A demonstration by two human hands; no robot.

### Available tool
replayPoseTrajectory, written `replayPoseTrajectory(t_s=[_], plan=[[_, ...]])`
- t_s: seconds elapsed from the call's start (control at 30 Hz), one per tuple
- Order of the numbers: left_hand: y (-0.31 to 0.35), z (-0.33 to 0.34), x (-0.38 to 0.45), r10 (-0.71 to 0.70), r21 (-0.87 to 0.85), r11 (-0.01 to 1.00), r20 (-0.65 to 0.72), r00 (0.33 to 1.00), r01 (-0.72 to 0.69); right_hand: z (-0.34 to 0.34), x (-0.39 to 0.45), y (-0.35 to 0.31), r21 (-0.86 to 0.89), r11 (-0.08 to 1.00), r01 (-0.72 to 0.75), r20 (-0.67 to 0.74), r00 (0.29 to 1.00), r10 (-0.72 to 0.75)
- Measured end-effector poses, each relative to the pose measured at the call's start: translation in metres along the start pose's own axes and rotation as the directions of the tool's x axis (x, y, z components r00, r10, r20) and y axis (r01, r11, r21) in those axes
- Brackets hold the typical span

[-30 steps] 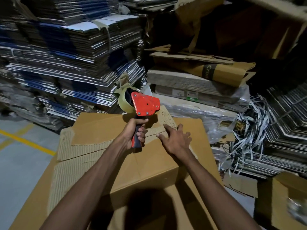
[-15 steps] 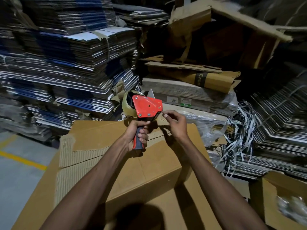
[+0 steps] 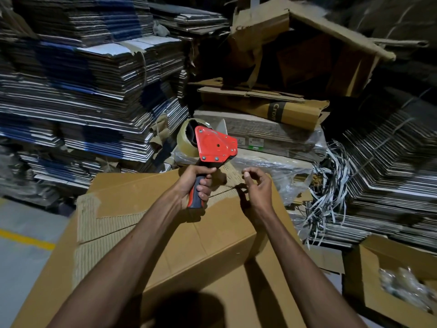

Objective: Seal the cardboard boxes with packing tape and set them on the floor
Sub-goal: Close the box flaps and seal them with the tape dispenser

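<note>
Since 1 s ago the right hand (image 3: 256,189) has come off the box top, where it lay flat, & now sits mid-frame just right of the tape dispenser (image 3: 214,144), thumb & forefinger pinched together, other fingers loosely curled; likely holding the free tape end, but the clear tape itself is too faint to see, so can't confirm. Left hand (image 3: 197,185) is wrapped tight round the dispenser's dark handle, red body upright, tape roll (image 3: 186,140) on its far side; the tool looks lifted a bit vs. before. Cardboard box (image 3: 165,233) lies centre frame under both hands, top flaps closed w/ a seam running toward its far edge, no tape visible on it yet. Step, as I read it: freeing the tape end before the first strip. Next move prob. calls for pulling out some tape, sticking it over the far edge at the seam, then drawing the dispenser back along it w/ pressure. Box rests on more brown cardboard in the lower frame; what's beneath is hidden. Room: tall stacks of flattened cartons (image 3: 82,91) upper left & right, a crumpled open carton upper centre, loose strapping (image 3: 331,185) right, grey floor w/ yellow line (image 3: 26,240) lower left, another open carton lower right.
</note>
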State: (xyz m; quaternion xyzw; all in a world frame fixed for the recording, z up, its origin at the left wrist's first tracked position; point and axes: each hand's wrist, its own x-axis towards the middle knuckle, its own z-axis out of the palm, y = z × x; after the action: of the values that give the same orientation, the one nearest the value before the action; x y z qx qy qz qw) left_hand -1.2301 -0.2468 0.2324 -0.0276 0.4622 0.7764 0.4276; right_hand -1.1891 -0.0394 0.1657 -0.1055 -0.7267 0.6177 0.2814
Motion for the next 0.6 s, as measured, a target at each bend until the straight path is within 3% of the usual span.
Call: replayPoseTrajectory(t_s=[0.1, 0.17, 0.27, 0.43, 0.53, 0.6], plan=[[0.003, 0.006, -0.001, 0.027, 0.058, 0.998, -0.047, 0.999, -0.024, -0.004, -0.004, 0.008, 0.295, 0.923, -0.247, -0.083, 0.956, 0.282], [0.007, 0.009, -0.003, 0.045, 0.089, 0.995, -0.061, 0.997, -0.04, -0.01, -0.009, 0.009, 0.422, 0.835, -0.354, -0.038, 0.913, 0.406], [0.012, 0.013, -0.004, 0.052, 0.136, 0.99, -0.077, 0.996, -0.041, -0.01, -0.016, -0.003, 0.374, 0.783, -0.497, 0.118, 0.863, 0.491], [0.012, 0.018, -0.003, 0.052, 0.243, 0.97, -0.117, 0.992, -0.022, 0.003, -0.012, -0.026, 0.17, 0.558, -0.812, 0.439, 0.57, 0.695], [0.01, 0.021, -0.004, 0.079, 0.323, 0.946, -0.129, 0.988, -0.034, 0.015, -0.006, -0.033, 0.206, 0.438, -0.875, 0.505, 0.478, 0.719], [0.01, 0.025, -0.004, 0.087, 0.353, 0.935, -0.143, 0.986, -0.031, 0.022, -0.002, -0.036, 0.267, 0.38, -0.886, 0.478, 0.464, 0.745]])
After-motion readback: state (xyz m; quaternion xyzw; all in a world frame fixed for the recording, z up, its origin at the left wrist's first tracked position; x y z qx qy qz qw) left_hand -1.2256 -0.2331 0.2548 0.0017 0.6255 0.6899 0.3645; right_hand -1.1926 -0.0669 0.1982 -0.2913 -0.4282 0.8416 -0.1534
